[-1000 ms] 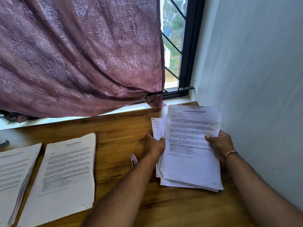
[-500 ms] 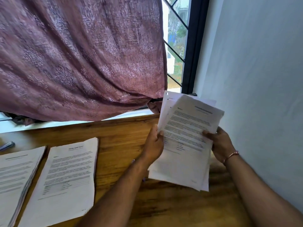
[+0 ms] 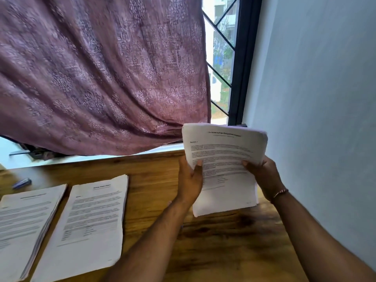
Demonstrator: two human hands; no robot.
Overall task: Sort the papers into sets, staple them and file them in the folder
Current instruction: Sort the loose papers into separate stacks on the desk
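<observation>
Above table (image 3: pixel 213 251), maybe: sheaf (image 3: pixel 223 151) between grips (image 3: pixel 190 184) (image 3: pixel 264 176)

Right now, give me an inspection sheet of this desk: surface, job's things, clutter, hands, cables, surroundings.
Surface: wooden table, dark knots in the grain.
Job's things: held stack of papers, printed side facing the camera; middle stack and left stack lying flat side by side. Folder, stapler: nothing seen.
Clutter: small blue pen-like object at the far left, kind unclear.
Grippers: left hand grips the held stack's left edge; right hand grips its right edge, bracelet on the wrist.
Cables: nothing seen.
Surroundings: mauve curtain, barred window, pale wall at right.
</observation>
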